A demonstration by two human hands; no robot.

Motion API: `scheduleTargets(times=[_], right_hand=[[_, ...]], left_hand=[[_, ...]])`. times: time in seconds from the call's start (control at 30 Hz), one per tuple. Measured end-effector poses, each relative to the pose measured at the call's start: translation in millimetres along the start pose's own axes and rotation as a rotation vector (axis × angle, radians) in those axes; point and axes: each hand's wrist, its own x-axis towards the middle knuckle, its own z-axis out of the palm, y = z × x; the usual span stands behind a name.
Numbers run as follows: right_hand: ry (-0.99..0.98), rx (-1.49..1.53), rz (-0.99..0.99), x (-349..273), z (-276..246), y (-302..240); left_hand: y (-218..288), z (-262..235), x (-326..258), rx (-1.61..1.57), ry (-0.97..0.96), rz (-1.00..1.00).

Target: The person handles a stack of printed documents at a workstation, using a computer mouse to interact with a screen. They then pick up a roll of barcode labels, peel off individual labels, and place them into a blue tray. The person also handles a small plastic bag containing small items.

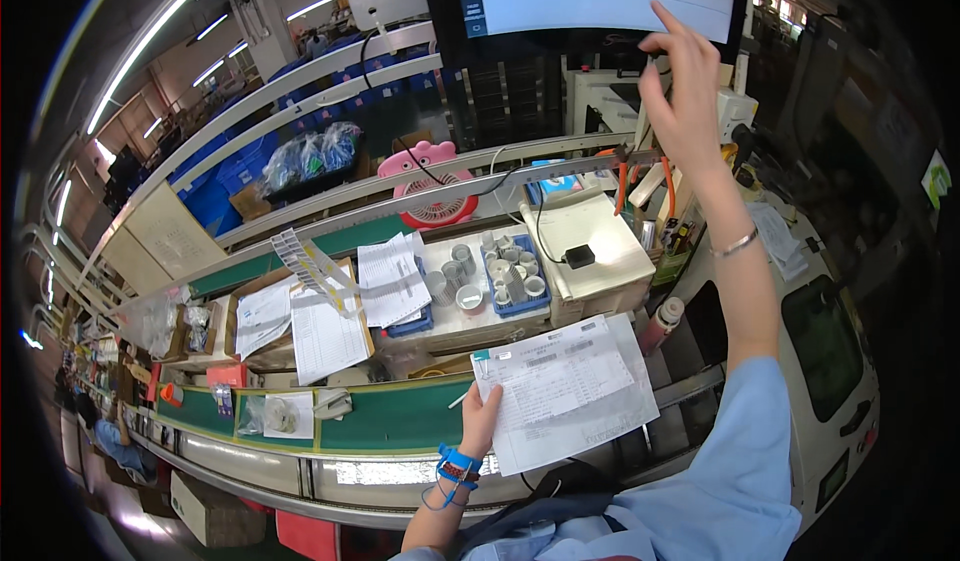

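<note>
My left hand (481,419) grips the left edge of several printed paper sheets (570,401), its thumb lying on top. A small teal clip (482,359) sits at their upper left corner. The sheets are held tilted above the front of the workbench. High on the right, my right hand (685,91) is raised in front of a monitor (590,6), with the index finger stretched toward its lit screen and the other fingers loosely bent. Nothing is in that hand. Whether the fingertip touches the glass I cannot tell.
A green conveyor belt (390,419) runs along the bench. Behind it are a blue basket of grey cylindrical parts (517,306), more loose papers (330,336), a pink fan (430,186) and a cream box (595,241). Orange-handled tools (622,186) hang near my right forearm. A person (120,451) sits far left.
</note>
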Motion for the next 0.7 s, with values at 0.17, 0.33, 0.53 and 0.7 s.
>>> scheduleTargets(times=[0.17, 0.33, 0.53, 0.7], right_hand=[[0.055, -0.18, 0.048, 23, 8, -17], [0.103, -0.275, 0.019, 30, 7, -10], [-0.257, 0.479, 0.056, -80, 30, -59], [-1.017, 0.17, 0.461, -211, 62, -85]], left_hand=[[-3, -6, -4, 0.007, 0.01, -0.037], [1, -8, -7, 0.029, 0.025, 0.01], [-3, -22, -12, -0.038, 0.076, -0.01], [-4, -19, -6, -0.043, 0.069, -0.015]])
